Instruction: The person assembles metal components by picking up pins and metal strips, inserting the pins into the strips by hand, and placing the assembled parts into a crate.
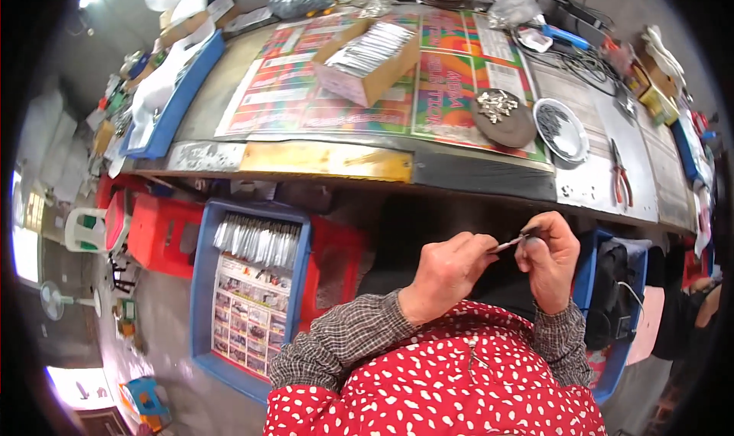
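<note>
Both hands worked close to the body, below the near edge of the counter point(329, 161). The left hand point(446, 272) was closed in a pinch, thumb and fingertips clamped on the near end of a thin silvery strip point(508, 243). The right hand point(549, 256) was curled shut around the strip's far end, where something small and dark showed at its fingertips; what that was could not be told.

The strip looked light and stiff, probably thin metal or foil, narrow enough to bend or slip if squeezed carelessly. By that judgement it was best taken at its two ends, as both hands held it, with the middle left free.

One strip was in hand. On the counter stood one open cardboard box point(368, 60) packed with a row of similar silvery pieces, too many and too close to count. To its right lay one dark round dish point(505, 119) with a small heap of shiny bits, and just beside it one white round dish point(560, 129) holding dark bits. One pair of red-handled pliers point(620, 175) lay farther right, near the counter's edge.

Down on the left, one blue tray point(248, 291) held another row of silvery pieces above a printed sheet, with a red crate point(164, 233) touching its left side.
</note>
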{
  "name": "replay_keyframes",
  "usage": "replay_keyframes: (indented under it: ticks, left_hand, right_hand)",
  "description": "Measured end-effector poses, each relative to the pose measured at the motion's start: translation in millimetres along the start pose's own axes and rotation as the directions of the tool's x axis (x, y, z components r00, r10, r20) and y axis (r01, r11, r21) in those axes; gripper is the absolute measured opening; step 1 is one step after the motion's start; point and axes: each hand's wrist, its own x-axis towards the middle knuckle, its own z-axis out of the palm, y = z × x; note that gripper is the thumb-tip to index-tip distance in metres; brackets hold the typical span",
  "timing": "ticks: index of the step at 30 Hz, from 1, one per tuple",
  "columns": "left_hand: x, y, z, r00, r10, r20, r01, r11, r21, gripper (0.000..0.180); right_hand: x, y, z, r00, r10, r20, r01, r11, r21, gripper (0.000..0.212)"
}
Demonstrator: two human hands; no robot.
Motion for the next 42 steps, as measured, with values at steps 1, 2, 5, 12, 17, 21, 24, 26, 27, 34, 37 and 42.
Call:
replay_keyframes:
  ticks: [1,2,5,12,17,21,24,26,27,34,37,42]
  left_hand:
    - [-3.7,-3.2,-8.6,1.000,0.012,-0.025,-0.011,0.999,0.045,0.018]
    - [-7.1,-5.9,-19.0,0.999,0.010,-0.033,-0.007,0.995,0.098,0.019]
    - [-20.9,-28.6,-58.4,0.986,-0.070,-0.150,0.112,0.949,0.295,0.018]
    - [-89.5,-106.6,-196.0,0.867,-0.174,-0.466,0.476,0.563,0.675,0.007]
    - [-132.0,-144.1,-279.9,0.822,-0.221,-0.525,0.563,0.184,0.806,0.009]
    - [-136.5,-167.9,-313.7,0.800,-0.222,-0.558,0.571,-0.007,0.821,0.010]
    - [-132.9,-180.3,-322.7,0.797,-0.257,-0.547,0.544,-0.088,0.834,0.008]
    - [-141.3,-194.4,-332.2,0.827,-0.265,-0.496,0.476,-0.141,0.868,0.007]
    - [-156.0,-209.7,-347.7,0.865,-0.236,-0.443,0.421,-0.139,0.896,0.007]
    - [-117.1,-169.5,-315.0,0.891,-0.166,-0.422,0.424,-0.021,0.905,0.006]
    - [-63.7,-130.6,-282.6,0.945,-0.049,-0.322,0.324,0.229,0.918,0.011]
    - [29.7,-85.1,-229.1,0.981,0.106,-0.161,0.102,0.426,0.899,0.011]
  right_hand:
    - [2.0,0.5,0.5,1.000,-0.012,0.007,0.012,1.000,-0.009,0.008]
    - [1.5,-1.3,-3.5,0.999,-0.034,-0.001,0.034,0.999,-0.015,0.010]
    - [5.7,-0.5,-14.3,0.999,-0.014,-0.052,0.009,0.996,-0.087,0.007]
    - [9.7,5.0,-16.6,0.999,0.013,-0.037,-0.018,0.991,-0.135,0.006]
    - [12.0,5.8,-14.3,0.999,0.032,-0.020,-0.034,0.988,-0.149,0.007]
    - [11.4,6.0,-13.2,0.998,0.052,-0.021,-0.055,0.982,-0.181,0.006]
    - [11.8,5.8,-10.8,0.997,0.068,-0.023,-0.071,0.976,-0.204,0.005]
    - [12.7,4.9,-9.0,0.996,0.090,-0.025,-0.094,0.971,-0.219,0.005]
    - [13.0,5.0,-8.1,0.995,0.096,-0.022,-0.098,0.970,-0.221,0.005]
    - [19.3,8.1,-11.9,0.989,0.146,-0.005,-0.145,0.973,-0.179,0.007]
    - [22.3,9.1,-12.6,0.991,0.130,0.024,-0.120,0.964,-0.237,0.010]
    - [23.9,7.0,-9.5,0.987,0.157,0.028,-0.146,0.959,-0.244,0.010]
